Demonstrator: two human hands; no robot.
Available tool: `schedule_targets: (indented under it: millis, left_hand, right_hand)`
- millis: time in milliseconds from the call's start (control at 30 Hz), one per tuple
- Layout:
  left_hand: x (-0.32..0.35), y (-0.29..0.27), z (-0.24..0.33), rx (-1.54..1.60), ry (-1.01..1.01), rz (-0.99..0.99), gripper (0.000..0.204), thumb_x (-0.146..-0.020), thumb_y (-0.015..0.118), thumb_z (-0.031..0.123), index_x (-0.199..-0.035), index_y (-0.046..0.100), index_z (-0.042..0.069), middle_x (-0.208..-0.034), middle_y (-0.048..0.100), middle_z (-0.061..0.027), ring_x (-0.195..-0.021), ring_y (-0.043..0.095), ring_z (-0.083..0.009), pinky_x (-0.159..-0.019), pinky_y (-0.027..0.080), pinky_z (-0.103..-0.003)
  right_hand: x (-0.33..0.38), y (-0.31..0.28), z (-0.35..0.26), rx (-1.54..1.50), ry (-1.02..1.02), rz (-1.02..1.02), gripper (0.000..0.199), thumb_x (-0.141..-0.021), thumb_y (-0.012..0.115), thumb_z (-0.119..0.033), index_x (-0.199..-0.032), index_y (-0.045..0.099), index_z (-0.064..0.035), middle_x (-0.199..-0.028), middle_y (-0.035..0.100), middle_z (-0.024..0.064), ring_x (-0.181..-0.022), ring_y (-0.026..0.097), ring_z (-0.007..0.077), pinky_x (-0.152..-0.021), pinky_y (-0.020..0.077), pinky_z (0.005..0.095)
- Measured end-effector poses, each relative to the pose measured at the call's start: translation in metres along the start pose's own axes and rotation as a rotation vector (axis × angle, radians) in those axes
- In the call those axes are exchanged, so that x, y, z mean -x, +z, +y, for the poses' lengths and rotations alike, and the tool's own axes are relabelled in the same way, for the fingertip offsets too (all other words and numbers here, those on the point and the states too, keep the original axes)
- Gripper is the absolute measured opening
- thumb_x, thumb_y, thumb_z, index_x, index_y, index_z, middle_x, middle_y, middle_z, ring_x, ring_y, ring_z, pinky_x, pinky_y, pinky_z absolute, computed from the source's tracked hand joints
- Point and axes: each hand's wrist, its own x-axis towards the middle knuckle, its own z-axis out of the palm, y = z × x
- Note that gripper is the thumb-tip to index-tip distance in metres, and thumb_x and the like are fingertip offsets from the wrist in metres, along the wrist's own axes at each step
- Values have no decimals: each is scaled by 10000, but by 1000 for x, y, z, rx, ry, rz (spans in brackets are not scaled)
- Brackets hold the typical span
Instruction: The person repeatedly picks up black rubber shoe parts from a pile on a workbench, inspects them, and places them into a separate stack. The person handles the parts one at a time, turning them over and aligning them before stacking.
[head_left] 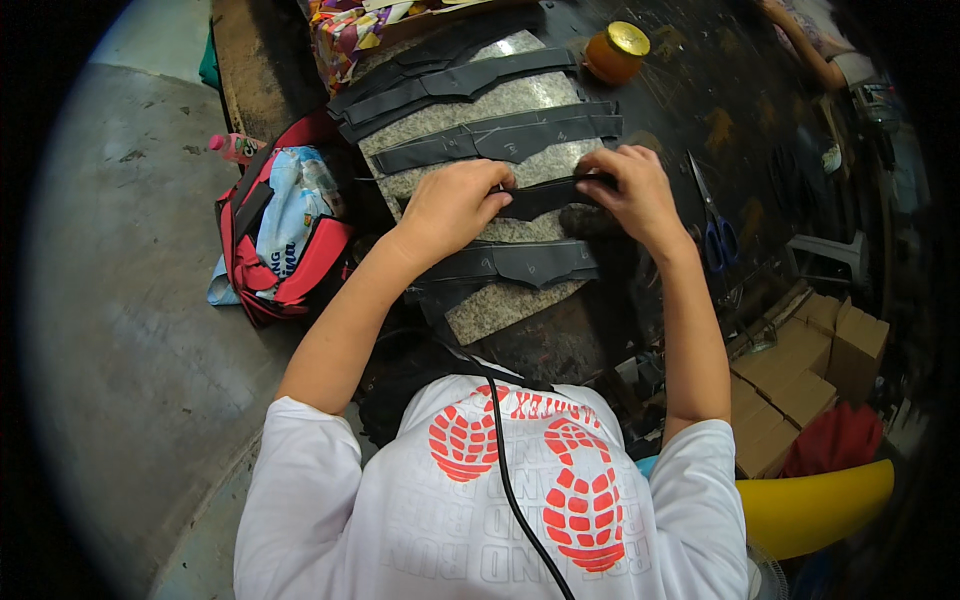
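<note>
My left hand [452, 203] and my right hand [638, 192] each pinch an end of a dark, leather-like strip [543, 200] with a scalloped lower edge. It stretches between them over a speckled stone slab [502, 313]. Similar strips rest on the slab on both sides of my hands: one strip [535, 262] lies nearer to me, another strip [515, 137] lies just beyond, and several more are farther back. Pale chalk-like marks show on some of them. My fingertips partly hide the ends of the held strip.
Scissors with blue handles [718, 240] lie right of the slab. A jar with a yellow lid [617, 52] stands at the back. To the left are a red bag [325, 250] and a pink-capped bottle [235, 147]. Cardboard boxes [790, 365] sit lower right. Another person's arm [805, 45] shows far right.
</note>
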Motion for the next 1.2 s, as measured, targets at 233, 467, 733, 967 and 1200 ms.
schedule_targets:
  millis: [233, 467, 733, 967, 1200]
  left_hand:
    - [-7, 33, 10, -51, -86, 85, 153, -894, 742, 230, -926, 683, 93, -831, 694, -80, -880, 685, -301, -725, 549, -443]
    - [-12, 38, 20, -270, 162, 381, 135, -796, 799, 205, -810, 690, 126, -791, 596, -8, -809, 609, -252, -664, 533, -382]
    - [-15, 25, 22, -451, 221, 440, 148, -694, 815, 207, -738, 691, 138, -768, 580, 0, -797, 591, -229, -644, 533, -351]
    - [-19, 21, 27, -448, 255, 390, 155, -701, 815, 204, -763, 697, 124, -749, 591, -12, -820, 610, -240, -661, 538, -371]
    - [-42, 38, 17, -258, 0, 228, 174, -811, 802, 252, -830, 718, 102, -822, 683, -27, -851, 636, -263, -727, 545, -399]
  right_hand:
    - [117, -16, 24, 143, 290, 353, 494, -797, 819, -200, -1244, 653, -67, -1192, 644, 119, -1140, 587, 351, -961, 488, 435]
    - [224, 37, 54, 198, 672, 378, 475, -889, 752, -224, -1300, 590, -46, -1239, 627, 125, -1206, 553, 362, -1030, 429, 450]
    - [226, 47, 60, -356, 686, 753, 339, -1057, 582, -214, -1352, 595, -48, -1155, 679, 58, -992, 639, 173, -855, 501, 306]
    - [183, 18, 24, -591, 519, 729, 345, -1057, 604, -205, -1357, 619, -36, -1168, 653, 3, -941, 577, 88, -840, 475, 233]
    - [135, -1, 10, -529, 356, 709, 331, -1027, 632, -148, -1328, 671, -18, -1261, 719, 113, -1150, 657, 168, -1003, 488, 305]
